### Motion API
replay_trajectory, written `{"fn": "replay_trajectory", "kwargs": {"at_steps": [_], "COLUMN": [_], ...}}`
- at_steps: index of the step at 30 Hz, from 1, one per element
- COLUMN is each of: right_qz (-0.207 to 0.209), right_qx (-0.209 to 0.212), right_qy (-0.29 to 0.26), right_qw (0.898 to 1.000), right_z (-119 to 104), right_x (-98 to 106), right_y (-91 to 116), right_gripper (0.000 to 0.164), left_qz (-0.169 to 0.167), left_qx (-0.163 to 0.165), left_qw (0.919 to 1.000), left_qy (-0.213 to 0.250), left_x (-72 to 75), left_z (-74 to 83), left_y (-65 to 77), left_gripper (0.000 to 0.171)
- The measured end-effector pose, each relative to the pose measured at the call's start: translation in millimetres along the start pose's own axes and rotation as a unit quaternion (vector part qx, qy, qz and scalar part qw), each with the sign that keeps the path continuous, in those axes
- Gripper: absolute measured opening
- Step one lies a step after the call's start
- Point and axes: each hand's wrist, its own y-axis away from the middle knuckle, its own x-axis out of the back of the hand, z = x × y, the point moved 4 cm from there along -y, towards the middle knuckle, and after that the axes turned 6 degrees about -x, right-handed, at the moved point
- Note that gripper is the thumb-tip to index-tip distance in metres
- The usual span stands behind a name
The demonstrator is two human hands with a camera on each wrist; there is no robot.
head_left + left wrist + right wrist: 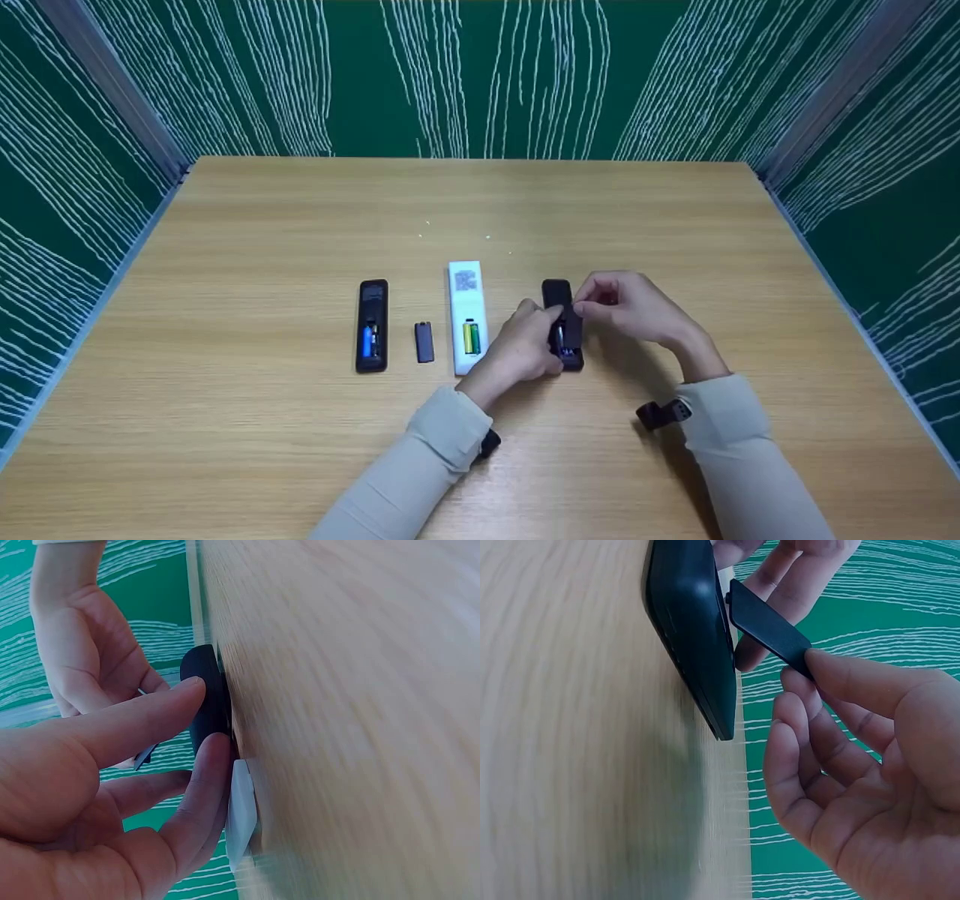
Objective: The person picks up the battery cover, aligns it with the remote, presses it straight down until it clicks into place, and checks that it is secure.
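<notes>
A black remote control lies back up on the table, batteries partly visible in its open compartment. My left hand grips this remote between thumb and fingers, as the left wrist view shows on the remote's dark end. With thumb and fingertips my right hand pinches a black battery cover. The cover tilts over the compartment, its far edge close to the remote's body; whether they touch I cannot tell. My left hand hides part of the remote in the head view.
Left of my hands lies a white remote with green and yellow batteries exposed. Farther left are a loose dark battery cover and another black remote with its batteries showing. Small white specks dot the wooden table.
</notes>
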Motion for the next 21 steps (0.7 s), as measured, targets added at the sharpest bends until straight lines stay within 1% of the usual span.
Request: {"fn": "replay_trajectory", "kwargs": {"at_steps": [9, 21], "right_qz": [-0.008, -0.014], "right_qx": [0.003, 0.003], "right_qy": [0.003, 0.014], "right_qw": [1.000, 1.000], "right_z": [-1.1, -0.5], "right_x": [-4.1, -7.4], "right_y": [-0.4, -2.7], "right_gripper": [0.007, 0.005], "left_qz": [-0.004, -0.001], "left_qx": [0.000, 0.004], "left_qw": [1.0000, 1.0000], "left_qy": [0.001, -0.006], "left_x": [-0.3, -0.8], "left_z": [-0.8, -1.5], "left_y": [-0.8, -2.3], "left_gripper": [0.080, 0.091]}}
